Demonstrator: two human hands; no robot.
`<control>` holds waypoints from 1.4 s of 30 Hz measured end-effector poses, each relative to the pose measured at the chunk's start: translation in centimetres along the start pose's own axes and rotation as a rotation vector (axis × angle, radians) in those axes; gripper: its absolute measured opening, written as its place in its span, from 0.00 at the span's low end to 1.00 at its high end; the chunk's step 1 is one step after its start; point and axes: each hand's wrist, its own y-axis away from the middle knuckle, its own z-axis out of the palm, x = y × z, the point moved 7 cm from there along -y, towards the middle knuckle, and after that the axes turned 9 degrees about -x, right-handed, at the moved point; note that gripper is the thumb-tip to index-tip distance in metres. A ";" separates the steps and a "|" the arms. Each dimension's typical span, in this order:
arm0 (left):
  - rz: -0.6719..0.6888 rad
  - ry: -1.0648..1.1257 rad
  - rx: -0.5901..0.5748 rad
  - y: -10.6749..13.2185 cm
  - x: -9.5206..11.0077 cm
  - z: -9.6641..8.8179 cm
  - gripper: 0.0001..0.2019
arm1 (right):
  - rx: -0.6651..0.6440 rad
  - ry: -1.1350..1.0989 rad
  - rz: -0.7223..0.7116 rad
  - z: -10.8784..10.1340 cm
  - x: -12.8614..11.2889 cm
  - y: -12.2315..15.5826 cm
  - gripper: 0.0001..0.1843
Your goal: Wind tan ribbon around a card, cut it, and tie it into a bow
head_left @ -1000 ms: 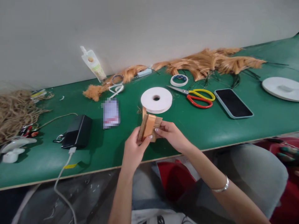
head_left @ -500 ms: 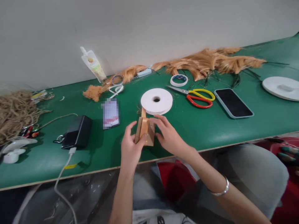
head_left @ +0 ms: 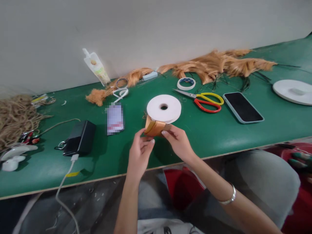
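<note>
Both my hands hold a small tan card wrapped with golden hair (head_left: 155, 127) just above the green table (head_left: 219, 130). My left hand (head_left: 139, 156) pinches its left end with thumb and fingers. My right hand (head_left: 178, 143) grips its right end from above. The card lies nearly flat, just in front of a white tape roll (head_left: 164, 108) that rests on the table.
Red-and-yellow scissors (head_left: 204, 100), a small tape ring (head_left: 186, 83) and a dark phone (head_left: 242, 107) lie to the right. Golden hair bundles (head_left: 219, 65) run along the wall. A black charger (head_left: 79, 137) with cable, another phone (head_left: 115, 118) and tangled twine (head_left: 14, 115) sit left. A white disc (head_left: 293, 92) lies far right.
The wrapped card stood upright between my hands; it has been turned to lie nearly flat and lifted slightly toward the white roll. My right hand regripped its right end.
</note>
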 end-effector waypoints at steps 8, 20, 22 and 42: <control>0.033 -0.134 0.067 -0.8 -0.2 -1.3 0.19 | 0.058 -0.593 0.195 0.2 2.2 0.0 0.19; 0.060 -0.233 0.051 -0.9 0.1 -1.4 0.10 | 0.055 -0.684 0.243 0.7 2.3 0.1 0.19; 0.065 -0.249 0.063 -0.9 0.1 -1.6 0.09 | 0.051 -0.675 0.256 0.6 2.3 0.1 0.18; -0.101 0.166 -0.115 0.7 0.6 -0.6 0.44 | -0.143 -0.364 0.475 1.9 2.4 0.3 0.23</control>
